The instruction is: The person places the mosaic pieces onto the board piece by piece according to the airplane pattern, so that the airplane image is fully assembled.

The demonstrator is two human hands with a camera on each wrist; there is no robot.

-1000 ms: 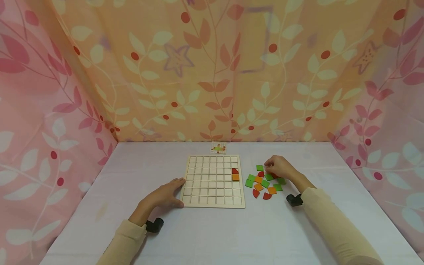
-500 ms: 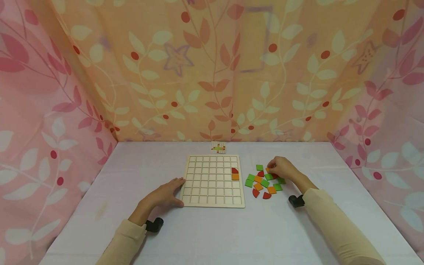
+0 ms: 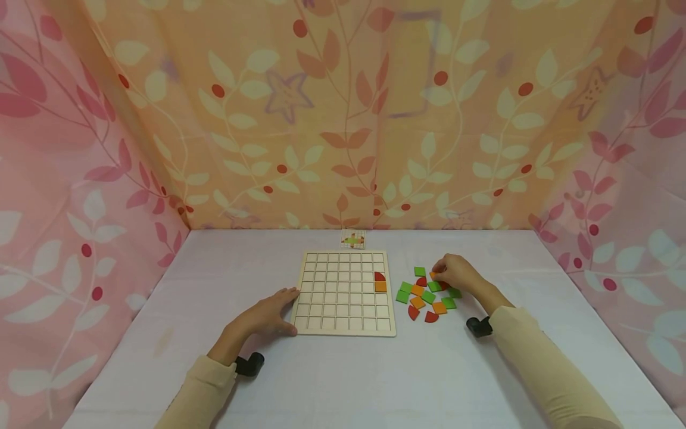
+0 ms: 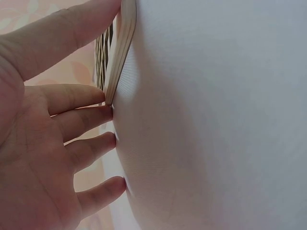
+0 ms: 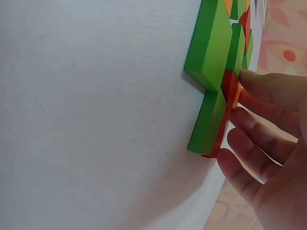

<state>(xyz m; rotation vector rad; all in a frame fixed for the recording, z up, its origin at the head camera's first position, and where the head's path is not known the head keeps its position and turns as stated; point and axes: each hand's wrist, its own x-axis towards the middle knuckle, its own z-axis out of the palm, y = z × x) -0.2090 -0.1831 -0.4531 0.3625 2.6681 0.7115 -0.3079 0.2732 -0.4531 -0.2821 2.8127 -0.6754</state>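
Observation:
A wooden grid board (image 3: 343, 298) lies flat on the table, with a red quarter-round tile (image 3: 380, 277) and an orange square tile (image 3: 380, 287) in its rightmost column. My left hand (image 3: 270, 313) rests along the board's left side, fingers spread, thumb at the near corner. In the left wrist view its fingertips reach the board's edge (image 4: 120, 57). My right hand (image 3: 454, 271) is at the far side of the loose tiles, pinching an orange tile (image 3: 433, 275) between thumb and forefinger. Green tiles (image 5: 208, 48) and a red tile (image 5: 229, 86) lie just beside those fingers.
Several green, orange and red tiles (image 3: 428, 297) are scattered right of the board. Behind the board lies a small card (image 3: 353, 239) with a coloured grid pattern. Patterned cloth (image 3: 343, 119) hangs behind the white table (image 3: 343, 381) and at both sides.
My right hand has shifted slightly right, and an orange tile now shows at its fingertips. The left hand and the board stay put.

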